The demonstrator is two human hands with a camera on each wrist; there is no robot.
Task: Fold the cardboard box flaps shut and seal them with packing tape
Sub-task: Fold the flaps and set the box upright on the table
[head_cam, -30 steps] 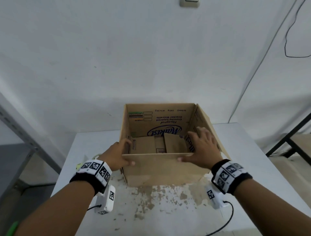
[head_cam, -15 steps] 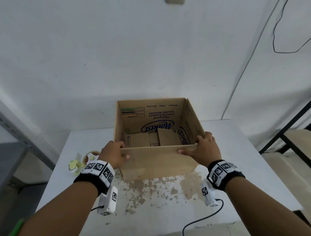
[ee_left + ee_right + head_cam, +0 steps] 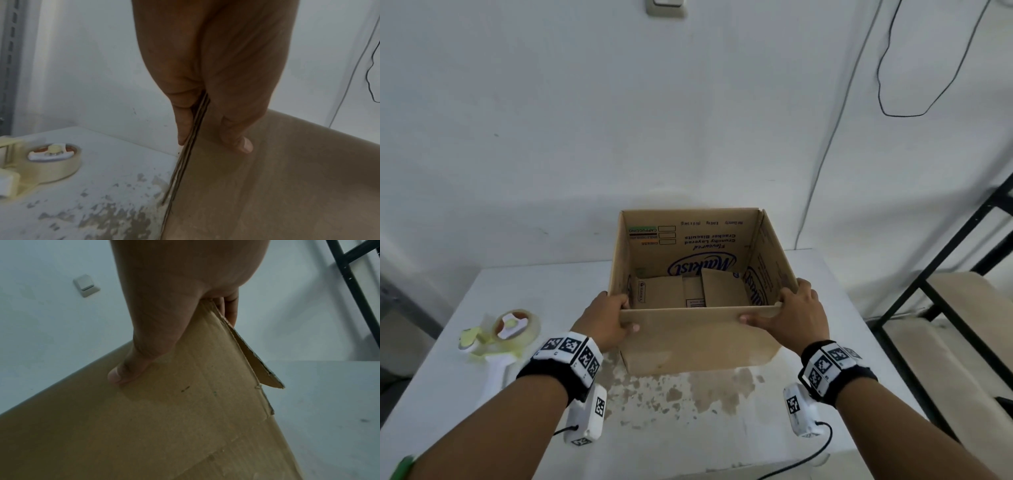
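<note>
Since earlier, right hand (image 3: 792,313) shifted from inside the cardboard box (image 3: 698,339) to its near corner; left hand (image 3: 607,320) matches (both hands' fingers clamped on near flap, long axis spanning between them).

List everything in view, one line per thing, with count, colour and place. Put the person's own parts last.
cardboard box: one, brown, open-topped, on the table's middle, blue print inside.
tape dispenser: one, cream and white with a clear tape roll, on the table left of the box.
table: one, white with worn brown patches, under the box.
light switch: one, white, on the wall above.
cable: one, black, hanging on the wall at upper right.
metal frame: one, black, right of the table.
wrist bands: two, black with white marker tiles, one per wrist.
left hand: one, grips the box's near left corner.
right hand: one, grips the box's near right corner.
</note>
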